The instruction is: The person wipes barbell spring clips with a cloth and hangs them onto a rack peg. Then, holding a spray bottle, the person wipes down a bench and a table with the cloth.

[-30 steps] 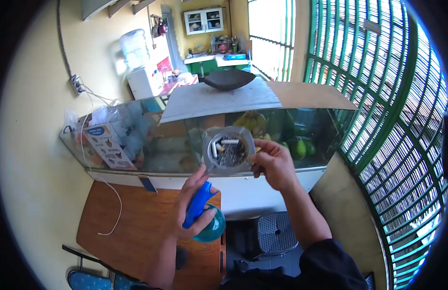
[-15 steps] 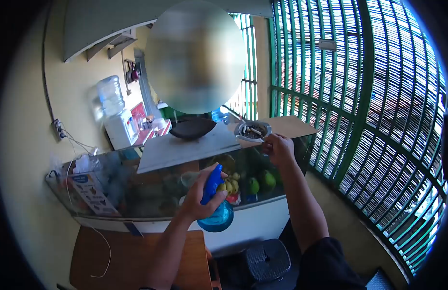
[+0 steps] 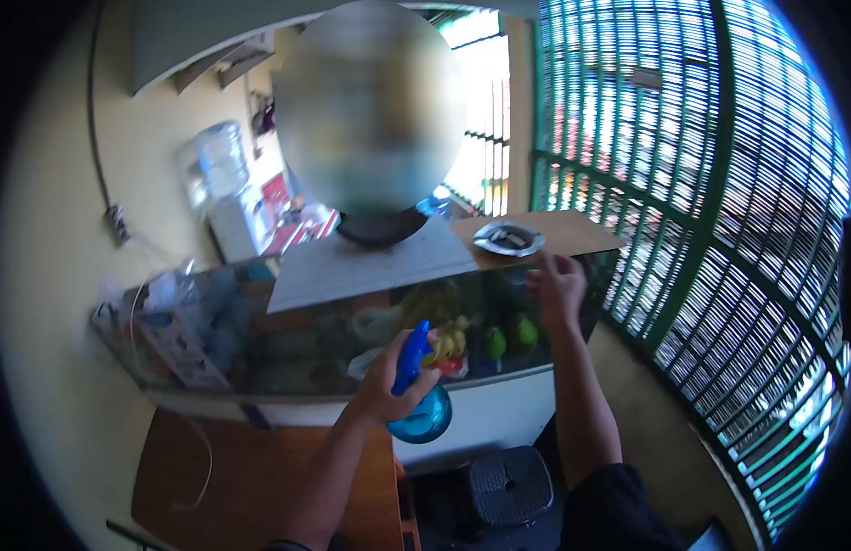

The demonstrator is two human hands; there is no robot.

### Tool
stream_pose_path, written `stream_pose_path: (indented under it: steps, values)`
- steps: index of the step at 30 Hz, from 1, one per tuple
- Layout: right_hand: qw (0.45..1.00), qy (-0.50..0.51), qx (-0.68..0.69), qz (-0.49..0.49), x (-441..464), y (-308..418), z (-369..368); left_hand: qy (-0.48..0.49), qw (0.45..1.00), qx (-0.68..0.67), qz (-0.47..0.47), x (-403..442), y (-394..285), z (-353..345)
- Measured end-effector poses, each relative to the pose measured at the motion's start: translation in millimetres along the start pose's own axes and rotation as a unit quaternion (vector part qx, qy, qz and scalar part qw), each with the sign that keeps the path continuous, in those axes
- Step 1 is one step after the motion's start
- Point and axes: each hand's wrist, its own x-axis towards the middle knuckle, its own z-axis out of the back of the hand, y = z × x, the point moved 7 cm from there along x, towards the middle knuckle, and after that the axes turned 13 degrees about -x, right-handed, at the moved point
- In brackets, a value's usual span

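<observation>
My left hand (image 3: pixel 388 384) is wrapped round the neck of a spray bottle (image 3: pixel 421 415) with a blue trigger head and a clear blue round body, held in front of the glass case. The ashtray (image 3: pixel 508 240), with cigarette butts in it, rests on the brown board (image 3: pixel 572 233) on top of the case. Just below and right of the ashtray is my right hand (image 3: pixel 560 286), apart from it, with bent, slightly spread fingers and nothing in them.
The glass case (image 3: pixel 297 344) holds bananas (image 3: pixel 450 342) and green fruit (image 3: pixel 524 332). A dark shallow bowl (image 3: pixel 381 230) stands on the white board. Below are a wooden table (image 3: pixel 278 477) and a black stool (image 3: pixel 510 485). A green barred wall (image 3: pixel 710 239) runs along the right.
The ashtray went from my right hand onto the board on the case, and that hand let go and drew back. The view has tilted up; the spray bottle stayed in my left hand.
</observation>
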Motion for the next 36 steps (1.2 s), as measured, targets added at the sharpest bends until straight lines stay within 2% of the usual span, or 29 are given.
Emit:
stream_pose_path:
  steps: [1,3,5,6,7,9,11,12,13,14,15,16,17,20,22,24,26,27,28,29,30,31,33,35,36]
  values:
    - [0.998,-0.042,-0.035,0.044,-20,7,10,-0.030,0.999,0.002,0.019,-14,3,9]
    - [0.993,-0.003,-0.012,0.121,-73,-7,10,-0.083,0.996,-0.028,0.019,-56,0,25]
    - [0.980,0.142,-0.066,0.118,-147,-60,-21,-0.175,0.977,-0.060,0.107,-125,5,44]
    - [0.945,0.269,-0.160,0.094,-196,-90,-48,-0.200,0.972,-0.027,0.119,-165,5,51]
    - [0.887,0.383,-0.242,0.086,-247,-117,-77,-0.215,0.969,0.008,0.123,-195,4,58]
    - [0.733,0.583,-0.298,0.184,-352,-179,-123,-0.293,0.944,0.056,0.141,-269,-5,65]
    - [0.612,0.684,-0.101,0.383,-454,-201,-150,-0.291,0.905,0.206,0.232,-335,-11,74]
    - [0.594,0.702,-0.154,0.361,-490,-207,-159,-0.312,0.895,0.207,0.240,-367,-14,71]
    - [0.572,0.717,-0.208,0.339,-524,-211,-167,-0.355,0.861,0.240,0.272,-404,-19,72]
    - [0.558,0.731,-0.201,0.338,-552,-209,-169,-0.393,0.825,0.270,0.304,-433,-25,70]
    - [0.556,0.682,-0.198,0.433,-575,-198,-171,-0.407,0.816,0.269,0.310,-450,-32,66]
    - [0.550,0.622,-0.191,0.524,-589,-191,-168,-0.437,0.785,0.230,0.374,-469,-32,63]
    - [0.542,0.628,-0.187,0.526,-599,-200,-167,-0.463,0.751,0.188,0.431,-487,-29,57]
    - [0.506,0.659,-0.186,0.525,-612,-242,-170,-0.459,0.734,0.240,0.440,-514,-14,42]
    - [0.520,0.769,-0.225,0.297,-585,-279,-177,-0.457,0.744,0.226,0.432,-517,0,31]
    - [0.640,0.692,-0.234,0.240,-510,-274,-173,-0.449,0.759,0.210,0.423,-511,15,25]
    - [0.733,0.624,-0.262,-0.069,-430,-286,-160,-0.430,0.789,0.193,0.395,-490,31,21]
    - [0.768,0.571,-0.262,-0.127,-393,-287,-154,-0.420,0.798,0.185,0.391,-479,41,22]
    - [0.809,0.521,-0.262,-0.072,-355,-280,-152,-0.393,0.815,0.163,0.393,-466,54,22]
    - [0.807,0.523,-0.255,-0.100,-329,-267,-150,-0.364,0.831,0.142,0.396,-453,66,21]
    - [0.841,0.487,-0.221,-0.084,-300,-280,-144,-0.349,0.840,0.137,0.393,-437,76,21]
    - [0.858,0.455,-0.202,-0.129,-279,-284,-137,-0.337,0.844,0.138,0.394,-422,86,21]
    - [0.897,0.399,-0.121,-0.147,-253,-278,-123,-0.316,0.852,0.138,0.395,-394,106,24]
    - [0.903,0.383,-0.108,-0.161,-244,-281,-112,-0.302,0.848,0.065,0.430,-373,133,25]
    - [0.913,0.370,-0.133,-0.112,-241,-287,-109,-0.293,0.850,0.063,0.432,-362,141,27]
